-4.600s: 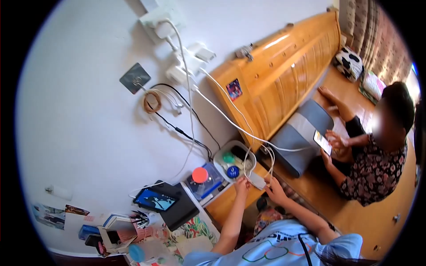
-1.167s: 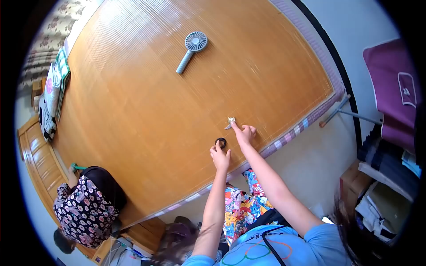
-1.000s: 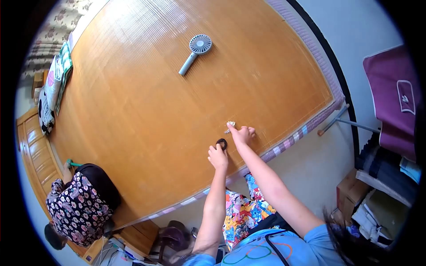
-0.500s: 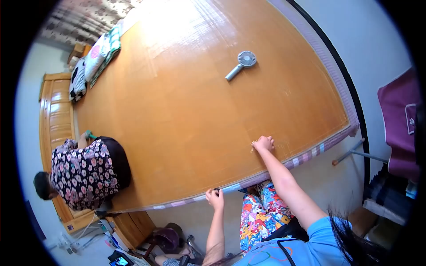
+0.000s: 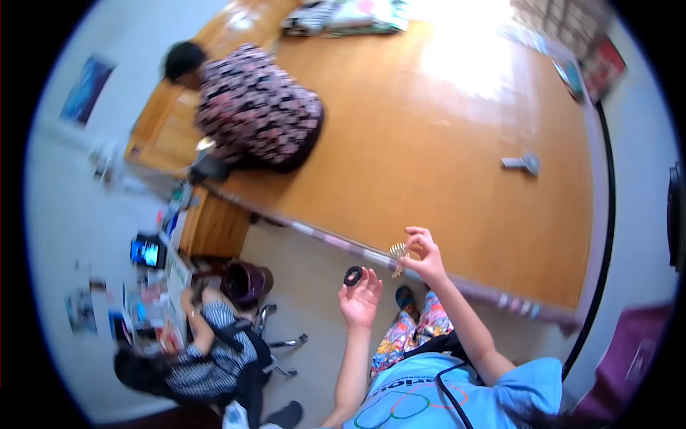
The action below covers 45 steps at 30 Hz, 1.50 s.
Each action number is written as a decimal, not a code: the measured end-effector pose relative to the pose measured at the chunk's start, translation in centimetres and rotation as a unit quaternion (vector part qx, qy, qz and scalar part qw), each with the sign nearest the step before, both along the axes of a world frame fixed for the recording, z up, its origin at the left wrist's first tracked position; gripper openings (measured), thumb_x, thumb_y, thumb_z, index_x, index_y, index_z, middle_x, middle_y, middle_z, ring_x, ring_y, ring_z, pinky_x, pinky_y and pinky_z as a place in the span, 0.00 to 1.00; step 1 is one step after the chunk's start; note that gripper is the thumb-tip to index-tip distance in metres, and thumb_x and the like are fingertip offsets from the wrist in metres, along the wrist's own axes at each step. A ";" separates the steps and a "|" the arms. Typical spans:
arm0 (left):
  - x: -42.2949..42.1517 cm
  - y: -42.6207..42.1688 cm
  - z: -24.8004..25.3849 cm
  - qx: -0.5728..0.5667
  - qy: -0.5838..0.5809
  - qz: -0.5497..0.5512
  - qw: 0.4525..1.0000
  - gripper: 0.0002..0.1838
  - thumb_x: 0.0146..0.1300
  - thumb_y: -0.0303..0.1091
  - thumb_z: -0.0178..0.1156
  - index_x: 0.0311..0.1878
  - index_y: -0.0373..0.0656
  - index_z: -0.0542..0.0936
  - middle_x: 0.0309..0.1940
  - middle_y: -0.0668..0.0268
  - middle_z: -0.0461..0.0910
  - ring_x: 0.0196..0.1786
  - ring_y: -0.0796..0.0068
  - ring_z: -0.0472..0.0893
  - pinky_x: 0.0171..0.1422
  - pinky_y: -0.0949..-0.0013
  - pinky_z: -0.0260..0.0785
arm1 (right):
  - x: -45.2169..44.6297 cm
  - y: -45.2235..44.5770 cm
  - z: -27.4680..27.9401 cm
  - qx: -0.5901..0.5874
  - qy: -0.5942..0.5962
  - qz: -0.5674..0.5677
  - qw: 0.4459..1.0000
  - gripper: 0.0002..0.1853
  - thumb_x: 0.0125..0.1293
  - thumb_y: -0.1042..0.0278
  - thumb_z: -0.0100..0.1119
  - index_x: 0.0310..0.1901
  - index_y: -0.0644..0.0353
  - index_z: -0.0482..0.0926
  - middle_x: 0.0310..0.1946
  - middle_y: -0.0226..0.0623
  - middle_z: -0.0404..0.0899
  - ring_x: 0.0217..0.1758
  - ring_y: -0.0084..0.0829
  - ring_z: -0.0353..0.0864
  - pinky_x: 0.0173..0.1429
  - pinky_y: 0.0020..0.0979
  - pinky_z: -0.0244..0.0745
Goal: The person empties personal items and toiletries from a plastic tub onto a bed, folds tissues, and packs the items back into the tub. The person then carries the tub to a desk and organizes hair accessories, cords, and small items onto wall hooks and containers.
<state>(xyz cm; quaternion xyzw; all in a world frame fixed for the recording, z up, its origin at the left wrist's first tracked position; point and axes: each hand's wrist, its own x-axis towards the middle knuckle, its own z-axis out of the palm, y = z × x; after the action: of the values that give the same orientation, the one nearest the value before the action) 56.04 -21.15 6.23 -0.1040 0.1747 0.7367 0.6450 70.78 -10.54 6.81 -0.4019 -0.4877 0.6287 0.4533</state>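
Note:
My left hand [image 5: 359, 306] is palm up near the bed's edge, with a black ring-shaped hair tie [image 5: 349, 279] held at its fingertips. To its right, my right hand [image 5: 426, 259] pinches a gold hair claw clip [image 5: 397, 250] between thumb and fingers, over the border of the bed mat. Its remaining fingers are raised. Between the two held things there is a small gap.
The wide bed with a brown mat [image 5: 400, 143] carries a handheld fan [image 5: 527, 164] and folded bedding [image 5: 364, 16]. A person in a floral top [image 5: 254, 104] sits on its left side. Another person [image 5: 214, 350] sits by a cluttered desk, near a purple bin [image 5: 246, 281].
My right hand has lifted off the mat with the gold claw clip. My left hand has turned palm up, showing the hair tie. The view has swung left, bringing the seated person and desk in.

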 end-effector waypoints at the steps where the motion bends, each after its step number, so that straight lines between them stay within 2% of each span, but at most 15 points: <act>1: -0.4 -0.1 1.5 0.024 0.007 0.043 0.999 0.10 0.54 0.41 0.52 0.35 0.46 0.70 0.49 0.59 0.67 0.57 0.59 0.63 0.57 0.50 0.58 | -1.3 0.2 1.6 0.022 0.007 0.023 0.999 0.14 0.38 0.69 0.64 0.27 0.59 0.69 0.48 0.39 0.61 0.54 0.33 0.62 0.52 0.33 0.63; 4: -1.1 -0.2 5.2 0.216 -0.004 0.110 0.970 0.12 0.53 0.44 0.53 0.36 0.47 0.71 0.54 0.59 0.63 0.60 0.59 0.60 0.59 0.49 0.55 | -3.8 0.9 5.0 0.140 -0.004 0.103 0.985 0.14 0.37 0.69 0.62 0.25 0.60 0.68 0.47 0.42 0.63 0.55 0.38 0.61 0.56 0.38 0.58; 6: -2.3 -0.9 7.1 0.211 0.020 0.148 0.966 0.15 0.52 0.48 0.54 0.39 0.50 0.72 0.56 0.60 0.60 0.60 0.59 0.58 0.59 0.49 0.53 | -5.6 1.2 7.7 0.187 -0.014 0.166 0.968 0.14 0.36 0.67 0.62 0.24 0.60 0.68 0.47 0.43 0.64 0.56 0.42 0.59 0.58 0.40 0.55; 8: -3.9 -2.2 7.3 0.211 0.144 0.152 0.955 0.18 0.52 0.50 0.54 0.43 0.52 0.73 0.57 0.60 0.59 0.61 0.59 0.57 0.62 0.51 0.49 | -7.7 1.0 9.8 0.247 -0.024 0.210 0.946 0.14 0.36 0.67 0.62 0.24 0.60 0.68 0.47 0.44 0.63 0.57 0.43 0.58 0.58 0.41 0.54; 11: -6.0 -3.3 6.7 0.175 0.270 0.191 0.927 0.20 0.52 0.44 0.57 0.48 0.48 0.71 0.53 0.60 0.65 0.57 0.63 0.63 0.60 0.52 0.53 | -11.1 0.3 11.0 0.300 -0.068 0.298 0.904 0.14 0.35 0.67 0.63 0.26 0.58 0.70 0.48 0.45 0.62 0.57 0.46 0.57 0.58 0.42 0.54; 13: -7.3 -4.3 6.9 0.039 0.430 0.210 0.877 0.20 0.53 0.37 0.58 0.49 0.43 0.70 0.48 0.62 0.69 0.51 0.71 0.69 0.54 0.67 0.62 | -14.1 -0.5 11.1 0.341 -0.090 0.371 0.859 0.15 0.35 0.66 0.63 0.27 0.58 0.70 0.48 0.45 0.62 0.56 0.47 0.57 0.57 0.43 0.55; 14: -8.0 -4.7 8.0 -0.021 0.435 0.223 0.872 0.19 0.51 0.30 0.60 0.47 0.39 0.71 0.42 0.65 0.71 0.44 0.76 0.71 0.49 0.75 0.63 | -15.9 -1.0 11.3 0.368 -0.101 0.402 0.832 0.15 0.36 0.66 0.63 0.27 0.58 0.70 0.48 0.46 0.62 0.56 0.48 0.56 0.57 0.43 0.55; 18: -13.6 -6.3 7.6 -0.129 0.621 0.258 0.729 0.14 0.49 0.27 0.61 0.41 0.36 0.74 0.35 0.66 0.72 0.37 0.79 0.72 0.39 0.79 0.65 | -23.8 -2.4 11.5 0.457 -0.135 0.461 0.749 0.15 0.35 0.67 0.64 0.27 0.59 0.70 0.49 0.44 0.62 0.55 0.46 0.58 0.57 0.41 0.56; 22: -24.3 -8.6 6.9 -0.204 0.609 0.282 0.713 0.12 0.48 0.26 0.61 0.39 0.36 0.76 0.28 0.67 0.74 0.29 0.78 0.73 0.36 0.78 0.65 | -35.7 -3.3 10.6 0.467 -0.119 0.539 0.690 0.15 0.37 0.68 0.64 0.28 0.59 0.71 0.48 0.44 0.63 0.55 0.45 0.59 0.56 0.39 0.57; 25: -30.7 -10.1 8.3 -0.222 0.701 0.234 0.636 0.10 0.49 0.23 0.59 0.37 0.35 0.76 0.29 0.63 0.75 0.30 0.76 0.73 0.36 0.76 0.66 | -42.1 -3.8 10.9 0.428 -0.079 0.587 0.683 0.17 0.41 0.65 0.64 0.34 0.59 0.73 0.50 0.45 0.62 0.55 0.45 0.59 0.57 0.37 0.57; 29: -37.0 -9.6 9.0 -0.225 0.633 0.341 0.657 0.10 0.50 0.25 0.59 0.38 0.36 0.76 0.30 0.66 0.73 0.31 0.80 0.70 0.35 0.78 0.62 | -48.8 -4.1 11.9 0.416 -0.081 0.590 0.687 0.27 0.41 0.60 0.65 0.44 0.61 0.71 0.51 0.46 0.61 0.54 0.44 0.60 0.56 0.37 0.57; 34: -44.9 -8.3 7.9 -0.242 0.658 0.377 0.605 0.11 0.49 0.27 0.61 0.39 0.38 0.76 0.31 0.67 0.73 0.31 0.80 0.70 0.35 0.78 0.62 | -57.8 -2.4 10.6 0.385 -0.061 0.630 0.672 0.29 0.40 0.55 0.66 0.44 0.61 0.70 0.49 0.45 0.62 0.51 0.44 0.62 0.54 0.38 0.60; 36: -48.8 -7.3 7.2 -0.244 0.649 0.403 0.597 0.12 0.49 0.26 0.60 0.39 0.38 0.76 0.32 0.66 0.73 0.30 0.80 0.70 0.35 0.78 0.62 | -62.2 -1.1 10.6 0.429 -0.051 0.640 0.635 0.31 0.39 0.54 0.67 0.44 0.61 0.70 0.50 0.44 0.62 0.52 0.43 0.61 0.54 0.38 0.60; 42: -61.4 -3.3 8.0 -0.206 0.649 0.429 0.594 0.11 0.50 0.24 0.59 0.39 0.36 0.75 0.35 0.62 0.73 0.36 0.75 0.72 0.40 0.76 0.63 | -75.2 3.4 11.2 0.413 -0.027 0.623 0.664 0.32 0.38 0.53 0.67 0.44 0.64 0.69 0.48 0.45 0.62 0.49 0.44 0.64 0.53 0.36 0.61; 45: -67.5 -1.7 9.8 -0.214 0.705 0.395 0.549 0.13 0.48 0.24 0.60 0.39 0.36 0.75 0.35 0.62 0.72 0.38 0.75 0.72 0.41 0.74 0.64 | -81.9 5.7 13.3 0.528 -0.003 0.594 0.607 0.32 0.37 0.49 0.65 0.41 0.65 0.69 0.46 0.45 0.64 0.47 0.45 0.64 0.50 0.37 0.61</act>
<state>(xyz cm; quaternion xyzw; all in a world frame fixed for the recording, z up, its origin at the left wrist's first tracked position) -11.44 -22.87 16.04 0.2545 0.6672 0.6952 -0.0825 -11.14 -4.83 20.10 0.2833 -0.8679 0.3923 0.1122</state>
